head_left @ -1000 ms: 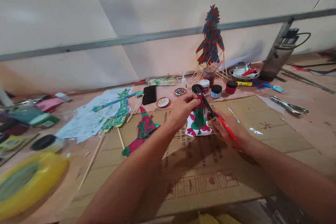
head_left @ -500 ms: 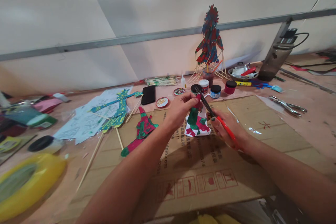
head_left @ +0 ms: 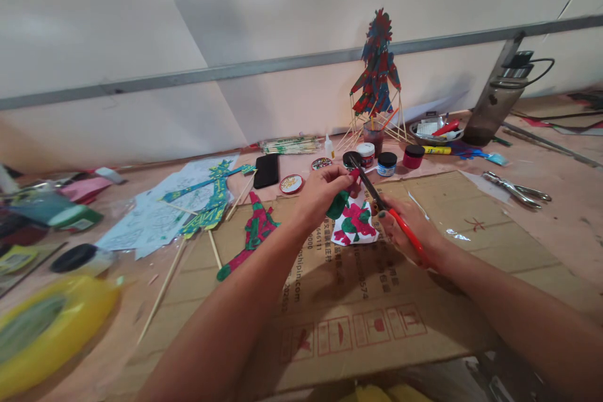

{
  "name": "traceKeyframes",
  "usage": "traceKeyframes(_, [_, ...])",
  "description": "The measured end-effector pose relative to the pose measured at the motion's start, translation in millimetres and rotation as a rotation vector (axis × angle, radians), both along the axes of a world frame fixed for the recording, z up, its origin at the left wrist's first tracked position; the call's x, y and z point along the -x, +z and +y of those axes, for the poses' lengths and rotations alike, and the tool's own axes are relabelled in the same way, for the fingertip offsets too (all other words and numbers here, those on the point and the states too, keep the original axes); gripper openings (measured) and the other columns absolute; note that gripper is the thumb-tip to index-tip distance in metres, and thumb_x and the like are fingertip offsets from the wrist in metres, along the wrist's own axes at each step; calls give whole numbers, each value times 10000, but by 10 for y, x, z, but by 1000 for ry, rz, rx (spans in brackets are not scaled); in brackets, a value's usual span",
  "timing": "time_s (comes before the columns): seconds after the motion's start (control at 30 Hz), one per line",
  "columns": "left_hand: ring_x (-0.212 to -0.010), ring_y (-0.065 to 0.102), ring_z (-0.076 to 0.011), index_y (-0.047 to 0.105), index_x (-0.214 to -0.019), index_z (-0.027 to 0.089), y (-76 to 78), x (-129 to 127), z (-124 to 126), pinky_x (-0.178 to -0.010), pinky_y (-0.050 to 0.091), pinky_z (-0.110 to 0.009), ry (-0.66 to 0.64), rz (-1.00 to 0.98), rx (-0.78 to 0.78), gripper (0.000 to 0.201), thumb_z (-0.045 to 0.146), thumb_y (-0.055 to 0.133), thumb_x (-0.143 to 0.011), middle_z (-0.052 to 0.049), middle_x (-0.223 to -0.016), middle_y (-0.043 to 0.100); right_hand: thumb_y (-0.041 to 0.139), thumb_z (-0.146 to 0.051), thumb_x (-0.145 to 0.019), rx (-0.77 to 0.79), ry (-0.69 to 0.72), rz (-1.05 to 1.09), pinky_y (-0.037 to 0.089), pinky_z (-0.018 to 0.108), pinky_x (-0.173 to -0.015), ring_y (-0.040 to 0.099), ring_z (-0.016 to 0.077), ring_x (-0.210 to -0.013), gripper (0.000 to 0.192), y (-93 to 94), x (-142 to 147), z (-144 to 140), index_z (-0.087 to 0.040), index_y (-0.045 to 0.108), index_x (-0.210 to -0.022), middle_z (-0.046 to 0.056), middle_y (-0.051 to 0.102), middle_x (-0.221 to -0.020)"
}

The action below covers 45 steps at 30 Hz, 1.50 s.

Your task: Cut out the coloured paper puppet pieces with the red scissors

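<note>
My left hand (head_left: 321,193) pinches a small painted cut-out (head_left: 352,221), green and red on white paper, held just above a flattened cardboard sheet (head_left: 377,301). My right hand (head_left: 406,231) grips red-handled scissors (head_left: 377,196), whose dark blades point up and left and meet the cut-out's top edge by my left fingertips. A finished red and green puppet piece (head_left: 252,233) lies on the cardboard to the left of both hands.
Several paint jars (head_left: 387,163) stand behind my hands, near a black phone (head_left: 267,170) and a colourful puppet (head_left: 378,69) on a stick frame. Blue-green puppet parts (head_left: 211,198) on paper lie left; pliers (head_left: 516,188) right; yellow tape roll (head_left: 42,326) near left.
My left hand has turned the cut-out, so its green part has swung down and to the left against the scissor blades. My right hand has stayed almost still.
</note>
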<state>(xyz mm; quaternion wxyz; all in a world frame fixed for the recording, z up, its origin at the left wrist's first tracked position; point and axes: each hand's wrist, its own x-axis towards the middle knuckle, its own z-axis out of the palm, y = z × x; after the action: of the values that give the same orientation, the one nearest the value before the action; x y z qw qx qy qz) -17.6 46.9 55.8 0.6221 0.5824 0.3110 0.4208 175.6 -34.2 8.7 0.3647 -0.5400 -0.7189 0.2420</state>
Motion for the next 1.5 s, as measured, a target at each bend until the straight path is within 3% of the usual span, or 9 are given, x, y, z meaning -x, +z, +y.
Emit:
traceKeyframes(0.6, [-578, 562, -136, 678, -678, 216, 33, 145, 122, -569, 387, -288, 42, 148, -75, 197, 361, 794, -742, -51, -657, 698, 372, -828, -993, 16, -9, 7, 486, 338, -628, 673, 254, -756, 730, 37, 3, -9, -187, 718, -1040, 116, 745, -877])
traceKeyframes(0.9, [-550, 604, -140, 671, -682, 218, 68, 169, 122, -566, 459, -289, -7, 113, -12, 169, 308, 803, -737, -51, -642, 706, 344, -841, -991, -29, 9, -63, 451, 333, -602, 604, 213, -620, 701, 14, -17, 30, -228, 677, -916, 71, 692, -742])
traceKeyframes(1.23, [-533, 577, -125, 713, -682, 207, 176, 274, 168, -556, 464, -273, -18, 215, -89, 176, 317, 839, -735, -29, -620, 674, 350, -785, -1023, -30, 24, -111, 564, 400, -811, 761, 321, -945, 703, -50, -70, 64, -199, 731, -1098, 164, 815, -1081])
traceKeyframes(1.5, [-545, 550, -124, 730, -665, 210, 188, 315, 188, -573, 436, -280, -8, 265, -140, 161, 301, 811, -772, -29, -620, 652, 377, -756, -1025, -26, 19, -124, 572, 405, -816, 772, 318, -931, 669, -46, -81, 58, -199, 738, -1108, 151, 826, -1070])
